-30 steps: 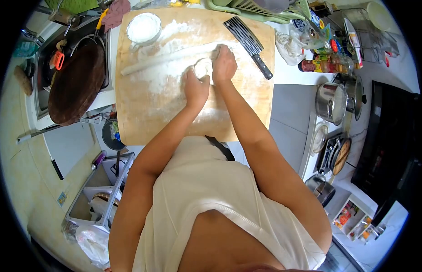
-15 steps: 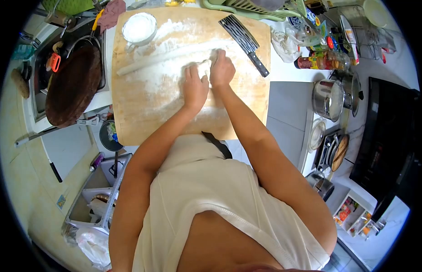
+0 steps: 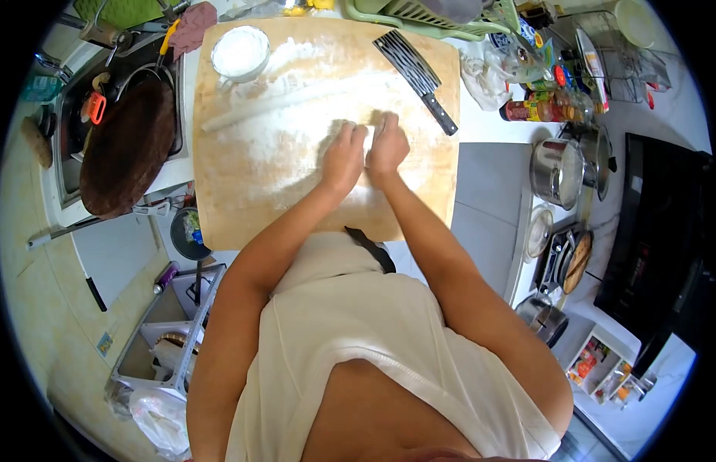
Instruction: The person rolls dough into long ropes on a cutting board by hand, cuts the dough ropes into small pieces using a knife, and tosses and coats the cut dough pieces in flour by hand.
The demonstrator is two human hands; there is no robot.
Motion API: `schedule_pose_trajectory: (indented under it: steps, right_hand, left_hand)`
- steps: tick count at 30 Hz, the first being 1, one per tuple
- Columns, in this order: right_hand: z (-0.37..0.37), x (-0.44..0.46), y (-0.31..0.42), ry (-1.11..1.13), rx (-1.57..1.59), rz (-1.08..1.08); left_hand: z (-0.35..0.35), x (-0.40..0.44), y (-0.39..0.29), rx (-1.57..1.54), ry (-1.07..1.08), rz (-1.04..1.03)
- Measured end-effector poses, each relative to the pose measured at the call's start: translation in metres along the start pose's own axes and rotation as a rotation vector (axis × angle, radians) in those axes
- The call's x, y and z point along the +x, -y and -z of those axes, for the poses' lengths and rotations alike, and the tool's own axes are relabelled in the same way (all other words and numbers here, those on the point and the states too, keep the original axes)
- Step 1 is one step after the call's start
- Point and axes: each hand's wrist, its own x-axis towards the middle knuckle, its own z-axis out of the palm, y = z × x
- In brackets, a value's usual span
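Cupping a pale, mostly hidden dough lump between curled fingers, the left hand and right hand meet over the flour-dusted wooden board.

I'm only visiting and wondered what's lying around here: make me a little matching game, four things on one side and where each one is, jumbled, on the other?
Things:
1. Cleaver
2. Bowl of white powder
3. Long dough roll
4. Large dark brown disc

Places:
A. Stretched across the powdery part of the wooden board
B. Slanting over the sink, left of the board
C. Near the board's far left corner
D. Near the board's far right corner

Right pairs: 1-D, 2-C, 3-A, 4-B
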Motion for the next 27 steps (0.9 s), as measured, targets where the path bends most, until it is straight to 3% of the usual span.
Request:
schedule_pose_trajectory:
  steps: [2,3,5,6,8,9,12,13,16,19,20,21,22,24,25,27]
  right_hand:
    - [-0.006,0.035,0.007,0.064,-0.091,-0.005]
    - [-0.012,0.049,0.01,-0.023,-0.053,0.007]
    - [-0.02,0.068,0.014,-0.195,0.019,0.031]
    - [-0.017,0.072,0.016,-0.103,0.114,-0.035]
    - [-0.01,0.075,0.021,0.086,0.301,-0.171]
    - [-0.029,0.071,0.005,0.046,0.656,-0.119]
    - [0.019,0.026,0.016,0.135,0.651,-0.212]
    - [0.026,0.004,0.017,0.093,0.463,-0.191]
    - [0.013,-0.005,0.009,0.07,0.07,-0.128]
    - [-0.008,0.054,0.009,0.04,-0.12,-0.094]
    - [-0.016,0.067,0.004,-0.078,-0.061,0.06]
    - [-0.018,0.078,0.009,-0.113,-0.05,0.098]
    - [-0.017,0.084,0.012,-0.146,-0.041,0.136]
    - [-0.009,0.083,0.017,0.038,0.159,-0.043]
    - [-0.005,0.078,0.02,0.132,0.259,-0.134]
    - [-0.001,0.051,0.017,0.071,0.69,-0.219]
  left_hand:
    - [0.003,0.002,-0.014,-0.09,-0.111,0.214]
    - [0.003,0.006,-0.019,-0.137,-0.173,0.315]
    - [-0.003,0.018,-0.018,-0.156,-0.132,0.418]
    - [-0.007,0.025,-0.016,-0.167,-0.111,0.47]
    - [-0.011,0.038,-0.003,-0.114,-0.144,0.295]
    - [-0.01,0.041,0.002,-0.088,-0.16,0.206]
    - [0.011,0.026,-0.001,0.078,0.086,-0.059]
    - [0.005,0.012,0.005,0.111,0.048,-0.177]
    - [0.002,0.0,0.003,0.081,-0.116,-0.216]
    - [-0.013,0.007,-0.013,-0.07,-0.234,0.196]
    - [-0.012,0.013,-0.019,-0.125,-0.304,0.322]
    - [-0.005,0.022,-0.022,-0.253,-0.067,0.545]
    - [-0.009,0.027,-0.017,-0.245,-0.093,0.524]
    - [-0.017,0.039,-0.01,-0.234,-0.149,0.484]
    - [-0.016,0.042,-0.006,-0.312,-0.186,0.419]
    - [-0.004,0.036,-0.004,-0.126,-0.136,0.179]
